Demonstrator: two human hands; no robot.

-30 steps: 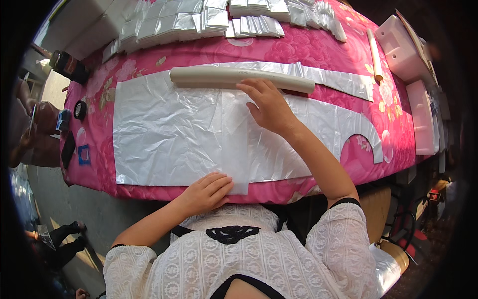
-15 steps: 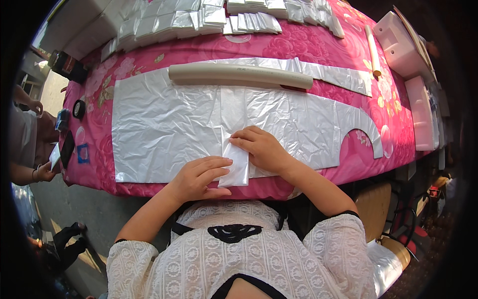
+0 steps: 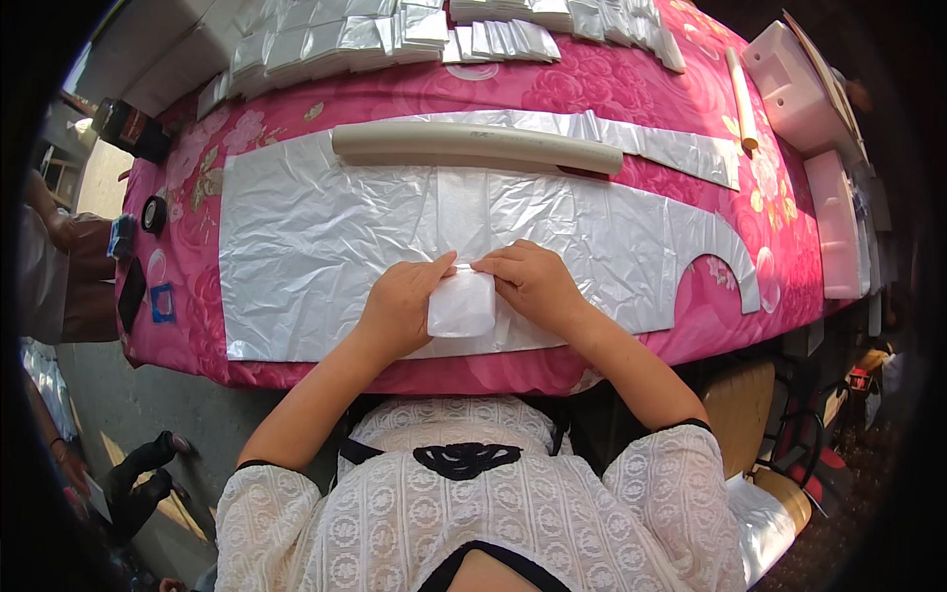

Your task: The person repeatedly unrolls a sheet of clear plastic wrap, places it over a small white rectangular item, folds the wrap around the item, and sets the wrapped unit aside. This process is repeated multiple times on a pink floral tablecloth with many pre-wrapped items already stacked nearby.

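Observation:
A small square packet of folded white plastic (image 3: 462,305) sits between my two hands, near the front of the table. My left hand (image 3: 404,301) pinches its far left corner between thumb and fingers. At the far right corner, the fingertips of my right hand (image 3: 533,286) grip the same edge. Beneath it lies a large, wrinkled white plastic sheet (image 3: 316,247), spread flat and cut at its right end into a curved strap, like an apron. A pale beige tube (image 3: 473,146) rests across the sheet's far part.
Stacks of folded white plastic packets (image 3: 345,44) line the table's back. A second tube (image 3: 742,99) and white foam boxes (image 3: 804,84) are at the right. Along the left edge are a black jar (image 3: 133,130), a tape roll (image 3: 154,214) and a blue packet (image 3: 163,303). Another person (image 3: 59,266) stands left.
Both hands have shifted away from me to the packet's far corners. The packet has become shorter and squarer. On the left, the other person has moved.

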